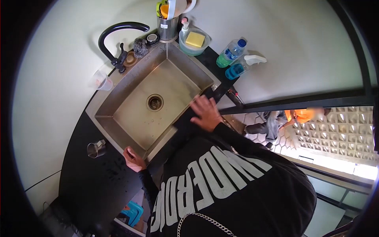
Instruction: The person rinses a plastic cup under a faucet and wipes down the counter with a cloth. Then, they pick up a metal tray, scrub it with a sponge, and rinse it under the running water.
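Note:
My right hand is spread with nothing in it, just over the front rim of the steel sink, where a dark patch that may be cloth or countertop lies. At the sink's near left corner is my left hand, fingers loosely extended and holding nothing I can see. Inside the basin are a round drain and a few water drops. A metal cup stands on the black countertop left of my left hand.
Behind the sink are a black faucet, a scouring pad, a clear plastic cup and a utensil holder. A yellow sponge, green bottle and blue spray bottle stand right. Another person is outside.

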`<state>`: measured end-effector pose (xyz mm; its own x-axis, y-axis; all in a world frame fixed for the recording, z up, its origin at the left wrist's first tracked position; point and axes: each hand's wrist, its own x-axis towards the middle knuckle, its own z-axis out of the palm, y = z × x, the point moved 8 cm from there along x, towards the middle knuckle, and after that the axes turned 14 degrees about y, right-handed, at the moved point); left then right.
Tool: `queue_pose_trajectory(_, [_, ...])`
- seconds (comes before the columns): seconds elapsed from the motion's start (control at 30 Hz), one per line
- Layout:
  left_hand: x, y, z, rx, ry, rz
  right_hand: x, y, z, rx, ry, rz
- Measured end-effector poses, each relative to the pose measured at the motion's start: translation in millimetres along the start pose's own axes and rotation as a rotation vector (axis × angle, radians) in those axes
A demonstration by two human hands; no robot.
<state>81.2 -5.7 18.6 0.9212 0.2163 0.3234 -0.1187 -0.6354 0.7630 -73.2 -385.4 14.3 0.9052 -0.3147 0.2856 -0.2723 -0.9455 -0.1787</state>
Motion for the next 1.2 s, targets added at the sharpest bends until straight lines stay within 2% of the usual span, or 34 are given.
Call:
queue_pose_trajectory(0.1, [-3.2,11.1,-1.6,0.018,0.052,0.092,13.0,79.1,-17.6,-0.079,0.122,0.149])
queue_pose_trajectory(0.13, [-5.8,14.8,0.8,0.033,0.029,0.067,14.6,94.9,-19.3,-0.052,0.171,0.131])
queue_pose_trajectory(0.17, [-10.3,18.4,3.2,0.094,-0.035,-0.078,18.6,94.6,-26.6,-0.043,0.154,0.136])
queue_pose_trajectory(0.2, [-18.0,-2.6,12.3,0.023,-0.016,-0.052,16.7,91.7,-23.7,-0.074,0.133,0.148])
queue_pose_trajectory(0.23, [-25.4,21.5,12.0,0.109,-0.005,0.073,16.9,80.6,-29.2,-0.09,0.091,0.149])
queue_pose_trajectory(0.27, [-34.3,39.8,14.0,0.089,0.002,0.107,9.2,69.5,-18.2,-0.07,0.073,0.103])
queue_pose_trajectory(0.3, [-47.7,47.6,21.2,0.071,-0.033,0.038,3.2,51.0,-12.1,-0.05,0.009,0.019])
queue_pose_trajectory(0.33, [-58.2,76.7,23.8,0.1,-0.109,0.052,-3.7,28.9,-7.0,-0.007,-0.004,-0.075])
queue_pose_trajectory(0.37, [-76.2,79.9,38.4,0.115,-0.226,-0.059,-10.6,7.6,3.5,0.047,0.004,-0.156])
queue_pose_trajectory(0.4, [-92.9,87.7,54.2,0.12,-0.338,0.042,-13.4,-20.0,7.5,0.144,-0.019,-0.204])
queue_pose_trajectory(0.47, [-121.7,122.3,73.9,0.154,-0.414,0.238,-21.6,-68.4,12.5,0.268,-0.053,-0.271])
queue_pose_trajectory(0.5, [-133.1,138.1,81.7,0.141,-0.451,0.321,-25.2,-87.4,23.4,0.252,-0.137,-0.324])
queue_pose_trajectory(0.53, [-138.0,138.3,83.1,0.169,-0.427,0.306,-28.5,-98.9,31.7,0.229,-0.215,-0.38])
queue_pose_trajectory(0.6, [-148.2,133.7,81.6,0.393,-0.416,0.425,-28.3,-104.2,26.7,0.259,-0.199,-0.394])
queue_pose_trajectory(0.67, [-142.9,117.3,69.2,0.494,-0.378,0.372,-27.1,-107.9,25.2,0.306,-0.149,-0.402])
queue_pose_trajectory(0.77, [-140.2,101.8,37.3,0.584,-0.289,0.307,-36.7,-124.0,9.4,0.374,-0.13,-0.738])
queue_pose_trajectory(0.83, [-138.9,99.5,5.5,0.667,-0.208,0.214,-32.0,-141.1,7.0,0.405,-0.135,-0.763])
queue_pose_trajectory(0.9, [-149.0,92.8,-23.3,0.571,-0.172,0.132,-28.9,-161.7,10.3,0.43,-0.144,-0.777])
queue_pose_trajectory(0.97, [-162.7,75.7,-54.5,0.363,-0.033,0.009,-32.3,-194.5,19.2,0.489,-0.081,-0.906])
queue_pose_trajectory(1.07, [-188.2,41.2,-92.4,0.282,0.098,-0.104,-38.3,-251.9,27.5,0.528,-0.073,-0.956])
queue_pose_trajectory(1.13, [-202.8,21.2,-117.7,0.247,0.135,-0.118,-46.6,-298.1,33.9,0.608,-0.145,-0.98])
queue_pose_trajectory(1.2, [-211.2,2.4,-142.7,0.215,0.122,-0.133,-56.4,-344.7,43.2,0.611,-0.133,-0.987])
